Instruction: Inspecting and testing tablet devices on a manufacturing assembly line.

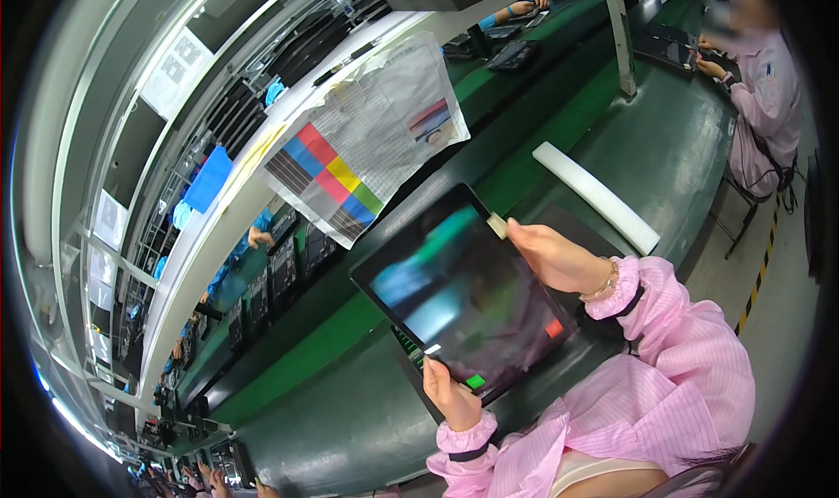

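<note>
A black tablet (pixel 489 297) with a glossy, reflecting screen is tilted in front of me. On its screen are a green patch near the lower edge and a red patch near the right corner. My left hand (pixel 454 395) grips the tablet's near-left edge, fingers closed with the thumb uppermost. At the right edge my right hand (pixel 559 259) also holds it, and the fingers beneath are hidden. A small beige piece (pixel 497 225) shows at the right fingertips against the frame; I cannot tell what it is.
A white foam bar (pixel 599 197) lies on the green bench (pixel 673 140) to the right. Beyond the tablet hangs a printed sheet (pixel 358 140) with colour blocks. Behind it a green conveyor (pixel 350 332) carries dark devices. A co-worker (pixel 756 105) sits at the far right.
</note>
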{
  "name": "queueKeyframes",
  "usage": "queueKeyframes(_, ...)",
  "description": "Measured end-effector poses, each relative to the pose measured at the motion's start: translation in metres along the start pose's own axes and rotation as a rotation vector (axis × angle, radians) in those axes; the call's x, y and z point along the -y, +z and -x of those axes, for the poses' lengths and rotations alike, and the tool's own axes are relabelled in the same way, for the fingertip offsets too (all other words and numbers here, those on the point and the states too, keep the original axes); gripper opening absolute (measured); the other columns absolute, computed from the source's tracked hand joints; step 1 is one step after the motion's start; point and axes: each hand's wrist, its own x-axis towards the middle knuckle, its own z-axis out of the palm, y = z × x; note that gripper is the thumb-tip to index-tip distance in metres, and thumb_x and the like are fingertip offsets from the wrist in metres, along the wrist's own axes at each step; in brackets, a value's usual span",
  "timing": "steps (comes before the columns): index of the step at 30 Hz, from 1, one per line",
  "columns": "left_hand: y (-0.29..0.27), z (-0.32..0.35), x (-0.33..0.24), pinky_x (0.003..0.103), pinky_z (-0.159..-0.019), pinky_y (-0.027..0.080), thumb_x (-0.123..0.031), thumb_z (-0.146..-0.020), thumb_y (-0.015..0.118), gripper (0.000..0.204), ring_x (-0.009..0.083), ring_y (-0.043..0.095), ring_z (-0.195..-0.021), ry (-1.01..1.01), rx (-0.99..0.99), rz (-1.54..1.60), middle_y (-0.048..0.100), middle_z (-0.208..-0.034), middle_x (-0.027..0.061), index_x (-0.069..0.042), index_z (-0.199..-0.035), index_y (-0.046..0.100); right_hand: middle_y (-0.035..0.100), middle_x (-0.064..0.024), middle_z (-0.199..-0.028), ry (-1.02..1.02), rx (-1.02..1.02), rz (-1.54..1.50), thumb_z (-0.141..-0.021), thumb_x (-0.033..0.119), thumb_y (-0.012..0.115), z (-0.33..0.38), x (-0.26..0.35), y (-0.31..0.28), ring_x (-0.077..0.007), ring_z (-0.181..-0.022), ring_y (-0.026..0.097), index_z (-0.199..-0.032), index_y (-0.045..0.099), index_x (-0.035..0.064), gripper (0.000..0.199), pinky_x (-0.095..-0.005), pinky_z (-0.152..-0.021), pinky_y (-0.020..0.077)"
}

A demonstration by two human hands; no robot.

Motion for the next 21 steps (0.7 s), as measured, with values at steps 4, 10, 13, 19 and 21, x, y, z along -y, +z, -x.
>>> queueKeyframes(4, 0.017, -0.021, -0.009, 0.029, -0.087, 0.043, -0.023, -0.103, 0.043, 0.033, 0.0154, 0.055, -0.099, 0.132, 0.026, -0.064, 0.058, -0.111, 0.0074, 0.003, -0.123, 0.051, 0.06, 0.0006, -0.116, -0.262, 0.051, 0.178, -0.102, 0.033, 0.046, -0.029, 0.004, 0.016, -0.0068, -0.107, 0.054, -0.123, 0.057, -0.0006, 0.041, -0.0252, -0.097, 0.0411)
queueKeyframes(10, 0.004, -0.064, -0.022, 0.031, -0.09, 0.048, -0.015, -0.101, 0.044, 0.051, 0.0185, 0.052, -0.114, 0.131, 0.332, -0.296, 0.048, -0.133, 0.0113, 0.001, -0.146, 0.024, 0.064, -0.0007, -0.106, -0.343, 0.115, 0.216, -0.102, 0.031, 0.048, -0.085, 0.02, 0.015, -0.0053, -0.094, 0.058, -0.116, 0.059, 0.0008, 0.035, -0.0238, -0.085, 0.0469)
queueKeyframes(13, 0.0, -0.075, -0.019, 0.036, -0.086, 0.055, -0.005, -0.098, 0.047, 0.053, 0.0186, 0.052, -0.114, 0.017, 0.453, -0.177, 0.048, -0.131, 0.0104, -0.001, -0.146, 0.023, 0.064, -0.0005, -0.104, -0.356, 0.128, 0.215, -0.1, 0.034, 0.05, -0.107, 0.025, 0.017, -0.0056, -0.094, 0.057, -0.115, 0.06, 0.0016, 0.037, -0.023, -0.085, 0.0451)
queueKeyframes(19, -0.002, -0.096, -0.017, 0.042, -0.086, 0.057, -0.001, -0.097, 0.048, 0.049, 0.02, 0.053, -0.115, -0.021, 0.416, -0.252, 0.048, -0.131, 0.0111, -0.001, -0.142, 0.029, 0.064, -0.0009, -0.105, -0.337, 0.125, 0.188, -0.099, 0.036, 0.052, -0.135, 0.022, 0.015, -0.0062, -0.096, 0.056, -0.114, 0.061, 0.001, 0.039, -0.0246, -0.087, 0.0447)
queueKeyframes(21, -0.003, -0.1, -0.015, 0.042, -0.086, 0.057, -0.001, -0.097, 0.048, 0.049, 0.0206, 0.054, -0.114, -0.026, 0.409, -0.254, 0.048, -0.131, 0.0115, -0.001, -0.142, 0.029, 0.064, -0.0012, -0.105, -0.319, 0.135, 0.193, -0.099, 0.036, 0.052, -0.139, 0.021, 0.012, -0.0062, -0.098, 0.056, -0.115, 0.061, 0.0009, 0.039, -0.0248, -0.088, 0.0442)
